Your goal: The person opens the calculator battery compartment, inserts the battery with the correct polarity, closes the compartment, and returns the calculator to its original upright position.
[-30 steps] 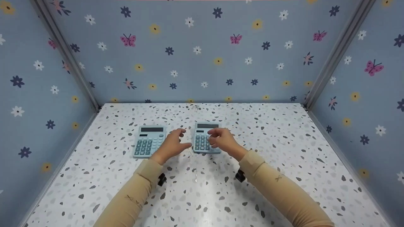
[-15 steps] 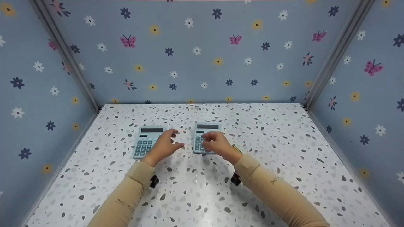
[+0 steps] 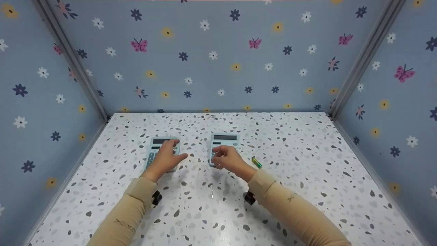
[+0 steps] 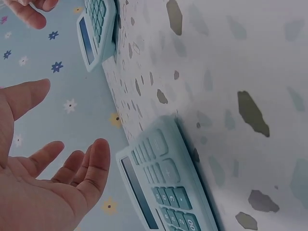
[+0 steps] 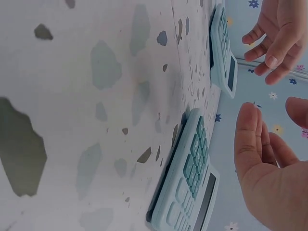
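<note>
Two pale blue calculators lie on the speckled table. In the head view, my left hand point(image 3: 164, 160) hovers over the left calculator point(image 3: 164, 141) and hides part of its keys. Its thumb and fingers are spread, with nothing between them; the left wrist view shows the hand point(image 4: 62, 192) apart from that calculator point(image 4: 168, 173). Above the right calculator point(image 3: 224, 137) hangs my right hand point(image 3: 229, 160), fingers loosely bent and holding nothing. A gap separates hand point(image 5: 269, 178) and calculator point(image 5: 192, 168) in the right wrist view. A green battery point(image 3: 256, 162) lies beside the right wrist.
The white table point(image 3: 290, 143) has grey specks all over. Blue panels point(image 3: 218, 75) with flowers and butterflies enclose its back and both sides, joined by grey metal posts point(image 3: 368, 54). Dark wrist cameras point(image 3: 250, 197) sit under the sleeves.
Both hands have moved left and slightly towards the person. The left hand now covers more of the left calculator. The battery has come fully into view as the right hand shifted off it.
</note>
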`<state>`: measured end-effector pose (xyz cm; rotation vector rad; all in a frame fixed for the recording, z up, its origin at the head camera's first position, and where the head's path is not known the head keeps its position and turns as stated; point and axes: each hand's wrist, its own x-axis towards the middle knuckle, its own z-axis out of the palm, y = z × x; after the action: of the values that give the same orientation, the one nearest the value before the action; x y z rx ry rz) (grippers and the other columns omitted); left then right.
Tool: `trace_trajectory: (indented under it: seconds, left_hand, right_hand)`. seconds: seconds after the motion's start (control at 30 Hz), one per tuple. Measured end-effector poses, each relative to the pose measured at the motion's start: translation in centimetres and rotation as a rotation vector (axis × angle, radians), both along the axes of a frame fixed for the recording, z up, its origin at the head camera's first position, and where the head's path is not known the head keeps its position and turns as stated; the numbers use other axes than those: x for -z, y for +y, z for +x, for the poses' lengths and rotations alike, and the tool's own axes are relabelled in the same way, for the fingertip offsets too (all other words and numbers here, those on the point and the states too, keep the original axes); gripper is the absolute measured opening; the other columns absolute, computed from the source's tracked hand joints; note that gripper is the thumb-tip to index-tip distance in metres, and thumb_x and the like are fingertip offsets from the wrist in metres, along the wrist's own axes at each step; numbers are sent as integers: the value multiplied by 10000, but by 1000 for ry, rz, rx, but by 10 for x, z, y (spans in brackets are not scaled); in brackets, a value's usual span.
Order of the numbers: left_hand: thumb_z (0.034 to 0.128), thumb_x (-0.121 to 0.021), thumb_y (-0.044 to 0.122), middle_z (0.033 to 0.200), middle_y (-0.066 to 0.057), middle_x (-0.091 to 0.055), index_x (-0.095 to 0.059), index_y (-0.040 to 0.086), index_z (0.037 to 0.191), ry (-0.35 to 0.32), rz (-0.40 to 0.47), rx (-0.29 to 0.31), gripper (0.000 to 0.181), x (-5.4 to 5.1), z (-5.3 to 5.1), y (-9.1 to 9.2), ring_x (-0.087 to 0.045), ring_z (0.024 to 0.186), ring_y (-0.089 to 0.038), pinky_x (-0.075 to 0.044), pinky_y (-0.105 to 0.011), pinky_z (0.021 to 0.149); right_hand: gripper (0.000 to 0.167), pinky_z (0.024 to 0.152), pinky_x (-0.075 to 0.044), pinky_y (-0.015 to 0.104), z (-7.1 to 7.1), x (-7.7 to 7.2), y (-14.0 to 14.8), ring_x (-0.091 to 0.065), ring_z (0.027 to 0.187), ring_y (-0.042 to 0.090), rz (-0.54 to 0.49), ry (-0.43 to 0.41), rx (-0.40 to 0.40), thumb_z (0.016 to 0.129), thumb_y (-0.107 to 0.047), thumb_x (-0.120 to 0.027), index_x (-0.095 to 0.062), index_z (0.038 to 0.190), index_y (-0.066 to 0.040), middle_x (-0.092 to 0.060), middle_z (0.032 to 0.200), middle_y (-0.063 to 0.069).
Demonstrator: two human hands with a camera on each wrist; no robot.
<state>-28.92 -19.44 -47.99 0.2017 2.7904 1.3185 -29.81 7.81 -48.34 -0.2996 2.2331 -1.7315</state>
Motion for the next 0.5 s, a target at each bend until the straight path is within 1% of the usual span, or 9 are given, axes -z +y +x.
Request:
trace_trajectory:
  seconds: [0.13, 0.2, 0.3, 0.43, 0.5]
  left_hand:
    - [1066, -690, 244, 1611, -329, -383, -371, -56, 1624, -9, -1, -24, 709, 0, 1, -8, -486, 1439, -528, -481, -629, 1175]
    - [1068, -686, 252, 1617, -325, -382, -367, -54, 1625, -17, -2, -33, 711, -1, 2, -12, -479, 1445, -517, -475, -628, 1180]
    - [1073, -678, 252, 1627, -326, -374, -352, -59, 1629, -22, -13, -43, 716, -1, 3, -19, -467, 1462, -514, -460, -633, 1198]
    - [1073, -676, 246, 1630, -336, -374, -348, -69, 1627, -15, -18, -61, 717, -4, 4, -27, -474, 1454, -515, -456, -632, 1202]
    - [1072, -677, 242, 1627, -340, -380, -352, -74, 1623, -10, -20, -67, 714, -4, 4, -30, -483, 1439, -509, -461, -629, 1192]
  right_hand:
    - [402, 797, -669, 317, 2, 1, -5, -758, 981, 292, 7, -1, -9, 993, -54, -721, -663, 1379, 40, -702, 1096, 105]
    - [428, 803, -668, 307, 2, 2, -7, -761, 1004, 298, 0, -7, -19, 997, -54, -718, -644, 1406, 48, -697, 1124, 112]
    - [465, 828, -676, 330, 4, 3, -11, -757, 1030, 316, -16, -2, -40, 1003, -55, -705, -611, 1442, 68, -693, 1150, 136]
    - [484, 857, -682, 359, 5, 3, -17, -749, 1036, 313, -29, 2, -53, 1005, -75, -715, -602, 1459, 54, -686, 1162, 142]
    - [488, 859, -682, 354, 6, 3, -21, -748, 1026, 291, -30, -5, -48, 1001, -76, -724, -608, 1460, 40, -685, 1159, 131]
